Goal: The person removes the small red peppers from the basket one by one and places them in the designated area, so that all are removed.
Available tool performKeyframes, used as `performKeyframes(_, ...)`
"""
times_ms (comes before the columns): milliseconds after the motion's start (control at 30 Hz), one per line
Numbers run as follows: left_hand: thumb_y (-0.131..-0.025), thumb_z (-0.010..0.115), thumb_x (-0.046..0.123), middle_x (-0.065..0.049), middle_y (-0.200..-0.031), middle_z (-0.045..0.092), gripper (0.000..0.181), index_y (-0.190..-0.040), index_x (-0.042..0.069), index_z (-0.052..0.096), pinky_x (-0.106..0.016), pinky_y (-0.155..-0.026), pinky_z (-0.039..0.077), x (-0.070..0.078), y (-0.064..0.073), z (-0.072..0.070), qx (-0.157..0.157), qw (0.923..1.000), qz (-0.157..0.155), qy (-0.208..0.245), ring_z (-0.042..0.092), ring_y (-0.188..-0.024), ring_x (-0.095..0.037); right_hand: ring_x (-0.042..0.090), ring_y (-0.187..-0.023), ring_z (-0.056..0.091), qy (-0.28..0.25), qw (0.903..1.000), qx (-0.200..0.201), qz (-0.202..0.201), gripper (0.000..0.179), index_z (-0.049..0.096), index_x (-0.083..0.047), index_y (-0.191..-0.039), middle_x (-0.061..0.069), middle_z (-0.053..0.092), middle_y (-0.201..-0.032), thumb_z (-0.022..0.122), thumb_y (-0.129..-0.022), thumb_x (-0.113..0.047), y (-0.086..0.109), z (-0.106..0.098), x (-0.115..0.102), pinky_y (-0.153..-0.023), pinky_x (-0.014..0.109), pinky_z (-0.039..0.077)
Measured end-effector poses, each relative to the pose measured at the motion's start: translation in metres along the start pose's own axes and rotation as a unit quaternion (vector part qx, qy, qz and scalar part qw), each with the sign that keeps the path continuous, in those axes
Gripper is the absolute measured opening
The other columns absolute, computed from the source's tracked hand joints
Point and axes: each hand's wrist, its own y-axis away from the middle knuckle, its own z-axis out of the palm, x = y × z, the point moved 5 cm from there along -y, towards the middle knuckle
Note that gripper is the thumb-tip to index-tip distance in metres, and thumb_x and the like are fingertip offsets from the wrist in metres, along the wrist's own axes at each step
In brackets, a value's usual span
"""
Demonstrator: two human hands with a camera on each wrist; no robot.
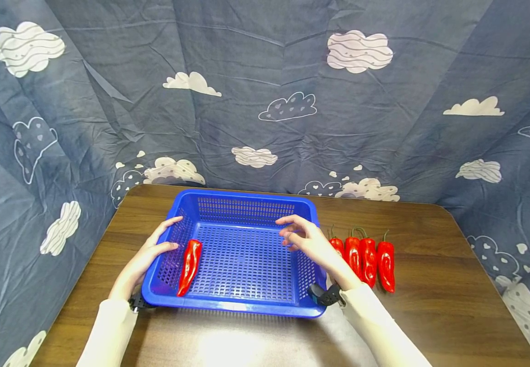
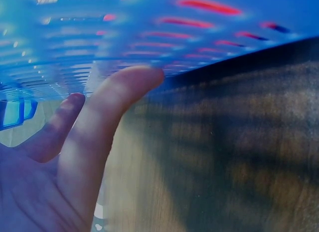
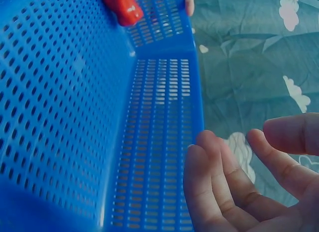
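Observation:
A blue perforated basket (image 1: 246, 195) stands in the middle of a brown wooden table (image 1: 453, 285). One red pepper (image 1: 189, 266) lies inside it along the left wall; the right wrist view shows the pepper's end (image 3: 122, 5) at the basket's (image 3: 60, 92) far side. Several more red peppers (image 1: 367, 259) lie in a row on the table just right of the basket. My left hand (image 1: 168, 234) rests against the basket's left wall with straight fingers (image 2: 124, 87), close to the pepper inside. My right hand (image 1: 294, 234) hovers over the basket's right side, fingers (image 3: 214, 172) relaxed and holding nothing.
A blue cloth with white clouds (image 1: 359, 51) hangs behind and round both sides of the table. Bare wood (image 2: 224, 157) runs in front of the basket and to the right of the pepper row. The table's front edge is near my sleeves.

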Motion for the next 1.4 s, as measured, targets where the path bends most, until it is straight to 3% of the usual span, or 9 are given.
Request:
performKeyframes(300, -0.094, 0.047, 0.004, -0.024, -0.148, 0.021, 0.063, -0.150, 0.022, 0.025, -0.049, -0.085, 0.048, 0.000, 0.001, 0.000, 0.002, 1.0000, -0.001, -0.004, 0.041, -0.119, -0.040, 0.042, -0.088, 0.061, 0.012, 0.9998, -0.018, -0.002, 0.027, 0.059, -0.002, -0.120, 0.023, 0.063, -0.102, 0.052, -0.094, -0.002, -0.009, 0.020, -0.002, -0.074, 0.045, 0.054)
performKeyframes(533, -0.094, 0.047, 0.004, -0.024, -0.148, 0.022, 0.063, -0.150, 0.023, 0.024, -0.048, -0.085, 0.048, 0.001, 0.001, 0.000, 0.001, 1.0000, -0.003, -0.003, 0.043, -0.117, -0.039, 0.041, -0.086, 0.062, 0.021, 0.9992, -0.033, -0.004, 0.026, 0.060, -0.002, -0.118, 0.017, 0.064, -0.093, 0.054, -0.093, -0.005, -0.017, 0.036, -0.004, -0.073, 0.043, 0.055)
performKeyframes(733, -0.095, 0.047, 0.004, -0.024, -0.148, 0.021, 0.063, -0.150, 0.023, 0.024, -0.049, -0.085, 0.048, 0.001, 0.001, 0.001, -0.001, 1.0000, -0.003, 0.000, 0.042, -0.118, -0.039, 0.042, -0.085, 0.062, 0.017, 0.9988, -0.046, -0.008, 0.024, 0.060, -0.001, -0.117, 0.010, 0.065, -0.087, 0.056, -0.093, -0.006, -0.023, 0.048, -0.004, -0.072, 0.047, 0.054)
performKeyframes(1133, -0.094, 0.046, 0.003, -0.025, -0.146, 0.023, 0.063, -0.150, 0.023, 0.024, -0.051, -0.082, 0.049, 0.000, 0.001, 0.000, -0.002, 0.9999, -0.006, 0.009, 0.047, -0.113, -0.037, 0.041, -0.085, 0.062, 0.033, 0.9971, -0.069, 0.001, 0.031, 0.061, 0.000, -0.118, 0.019, 0.065, -0.092, 0.050, -0.088, 0.002, -0.034, 0.073, -0.008, -0.071, 0.050, 0.053)
performKeyframes(1400, -0.094, 0.046, 0.002, -0.026, -0.146, 0.023, 0.064, -0.150, 0.023, 0.024, -0.050, -0.084, 0.049, 0.000, 0.001, 0.001, -0.004, 0.9999, -0.003, 0.011, 0.044, -0.115, -0.039, 0.036, -0.085, 0.064, 0.052, 0.9942, -0.094, 0.008, 0.029, 0.062, -0.001, -0.116, 0.023, 0.065, -0.095, 0.052, -0.089, 0.000, -0.041, 0.094, -0.008, -0.069, 0.044, 0.055)
